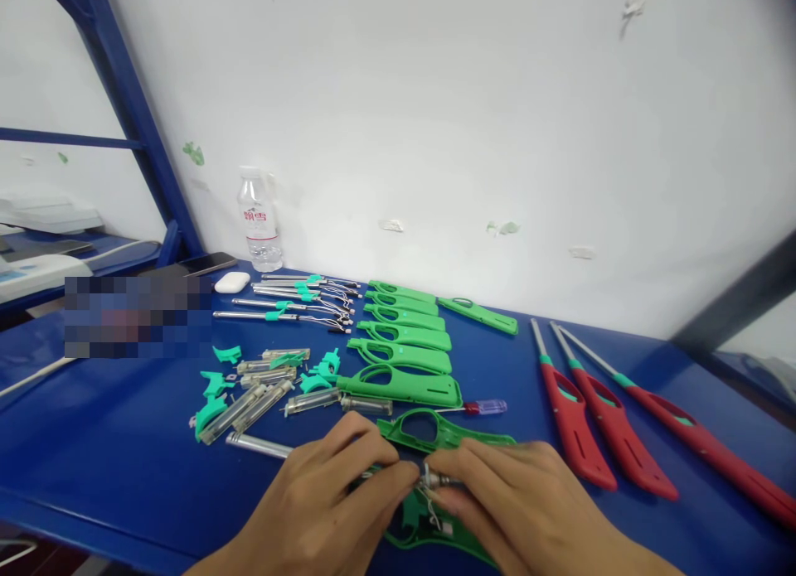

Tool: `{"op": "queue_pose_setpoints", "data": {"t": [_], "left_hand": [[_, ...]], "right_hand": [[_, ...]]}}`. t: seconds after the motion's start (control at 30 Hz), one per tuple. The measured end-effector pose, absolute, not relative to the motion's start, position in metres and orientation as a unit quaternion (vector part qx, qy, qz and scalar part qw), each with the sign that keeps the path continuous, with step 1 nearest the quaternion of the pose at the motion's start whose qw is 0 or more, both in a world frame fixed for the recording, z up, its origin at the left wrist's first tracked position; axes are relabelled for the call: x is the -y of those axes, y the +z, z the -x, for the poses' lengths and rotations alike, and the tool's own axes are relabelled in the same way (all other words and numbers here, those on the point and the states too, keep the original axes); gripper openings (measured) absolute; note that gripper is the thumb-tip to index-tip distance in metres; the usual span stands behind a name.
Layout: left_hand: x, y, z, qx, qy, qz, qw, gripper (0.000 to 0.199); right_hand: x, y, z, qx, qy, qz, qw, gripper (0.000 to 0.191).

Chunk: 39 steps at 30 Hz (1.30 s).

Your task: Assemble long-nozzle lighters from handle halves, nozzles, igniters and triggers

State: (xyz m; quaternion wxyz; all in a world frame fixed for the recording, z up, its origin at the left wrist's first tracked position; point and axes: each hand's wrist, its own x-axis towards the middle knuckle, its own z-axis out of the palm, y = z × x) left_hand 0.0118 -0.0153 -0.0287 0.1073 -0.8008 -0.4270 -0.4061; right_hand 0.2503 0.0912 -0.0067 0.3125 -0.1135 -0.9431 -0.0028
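At the near middle of the table, my left hand [342,485] and my right hand [510,485] meet, fingers pinched. Between the fingertips is a small metal fitting [428,478] with white wires hanging below it; my fingers hide most of it. Beneath lies an open green lighter shell half [407,539], partly covered by my hands, with a small black and white part and wires in it. A metal lighter tube [258,446] sticks out to the left from behind my left hand. Just beyond my fingers rests another green shell half [429,429].
Behind lie several green shell halves [404,336], wired lighter tubes [286,317], clear fuel tanks [264,404] and teal triggers [211,414]. A screwdriver [488,407] lies near my right hand. Red lighters [578,435] lie at right. A water bottle [258,224] stands by the wall.
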Motion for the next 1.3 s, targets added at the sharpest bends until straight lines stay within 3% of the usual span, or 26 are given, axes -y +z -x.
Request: {"op": "queue_pose_setpoints", "data": {"t": [0.7,0.9,1.3], "left_hand": [[0.004,-0.034,-0.007,0.405,-0.422,0.802,0.119,0.029],[0.000,-0.027,-0.010,0.420,-0.441,0.785,0.111,0.019],[-0.001,-0.029,-0.012,0.406,-0.442,0.794,0.099,0.022]], "right_hand": [[-0.096,-0.001,-0.253,0.953,0.014,0.091,0.289,0.048],[-0.101,0.000,-0.257,0.942,-0.046,0.096,0.319,0.042],[-0.101,-0.004,-0.256,0.940,-0.034,0.053,0.336,0.037]]}}
